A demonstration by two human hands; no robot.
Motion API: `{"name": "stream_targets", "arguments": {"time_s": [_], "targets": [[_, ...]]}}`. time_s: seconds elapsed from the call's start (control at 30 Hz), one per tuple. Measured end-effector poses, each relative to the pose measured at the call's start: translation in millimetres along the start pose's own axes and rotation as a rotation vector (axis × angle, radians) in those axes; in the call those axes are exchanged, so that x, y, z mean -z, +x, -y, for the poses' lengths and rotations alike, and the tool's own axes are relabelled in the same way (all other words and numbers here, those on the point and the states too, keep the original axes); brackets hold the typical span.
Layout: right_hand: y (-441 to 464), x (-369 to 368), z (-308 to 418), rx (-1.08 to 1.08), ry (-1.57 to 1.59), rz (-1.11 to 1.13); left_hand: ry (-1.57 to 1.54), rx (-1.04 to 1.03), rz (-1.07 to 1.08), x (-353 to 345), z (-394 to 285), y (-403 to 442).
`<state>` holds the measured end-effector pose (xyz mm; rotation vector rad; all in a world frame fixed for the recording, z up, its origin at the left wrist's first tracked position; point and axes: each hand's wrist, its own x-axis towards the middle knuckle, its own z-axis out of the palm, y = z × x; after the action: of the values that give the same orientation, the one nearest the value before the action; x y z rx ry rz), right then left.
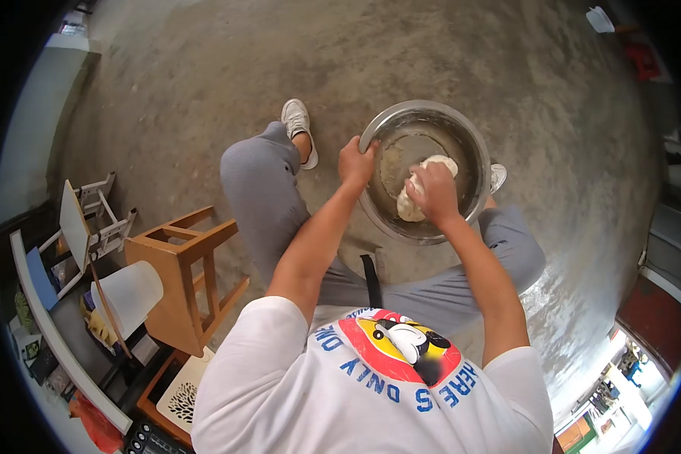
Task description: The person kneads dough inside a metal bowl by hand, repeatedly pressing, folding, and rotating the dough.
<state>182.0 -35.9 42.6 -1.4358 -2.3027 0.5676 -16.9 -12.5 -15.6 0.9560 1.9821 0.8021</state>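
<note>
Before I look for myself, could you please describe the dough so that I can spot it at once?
Between the grey-trousered legs is a round metal basin. In it, partly covered by the right hand, lies the dough. It is a thick, pale, elongated lump, unlike the thin smear on the basin's bottom beside it.

We could come in over the far rim of the metal bowl, from the floor ahead. Inside, we have room between the dough and the far wall, plus a narrower strip along the right wall. The left hand blocks the left rim; the right hand covers the dough, its forearm crossing the near-right rim. Beyond the left edge, the left leg obstructs us; just past the right edge, a shoe does.
</note>
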Motion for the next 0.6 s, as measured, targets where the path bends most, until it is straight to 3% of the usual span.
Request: {"name": "stream_targets", "arguments": {"time_s": [0.13, 0.27, 0.37, 0.6], "targets": [[-31, 5, -31, 0.126, -0.232, -0.111, 0.053, 0.001, 0.002, 1, 1, -1], [-34, 1, -60, 0.256, -0.105, -0.034, 0.031, 0.003, -0.005, -2, -3, -2], [-34, -3, -54, 0.344, -0.169, 0.152, -0.050, -0.009, -0.035, -1, -2, -4], [-13, -36, -68, 0.524, -0.192, 0.116, -0.060, 0.030, -0.023, -5, -2, -4]]}}
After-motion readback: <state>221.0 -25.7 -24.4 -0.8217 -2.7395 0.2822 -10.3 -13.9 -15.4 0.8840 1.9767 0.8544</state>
